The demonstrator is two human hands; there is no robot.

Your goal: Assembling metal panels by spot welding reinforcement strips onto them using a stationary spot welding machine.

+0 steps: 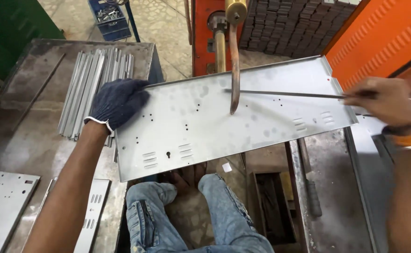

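Left hand (117, 103), in a dark glove, presses flat on one grey metal panel (243, 117), fingers spread. Right hand (384, 99), bare, pinches one thin metal rod (285, 94) lying across that panel, beneath one curved copper welding arm (234, 70).

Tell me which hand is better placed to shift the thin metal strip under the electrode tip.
Probably the right hand: it pinches the thin strip at its end. The gloved left hand rests on the sheet panel's far corner, apart from the strip.
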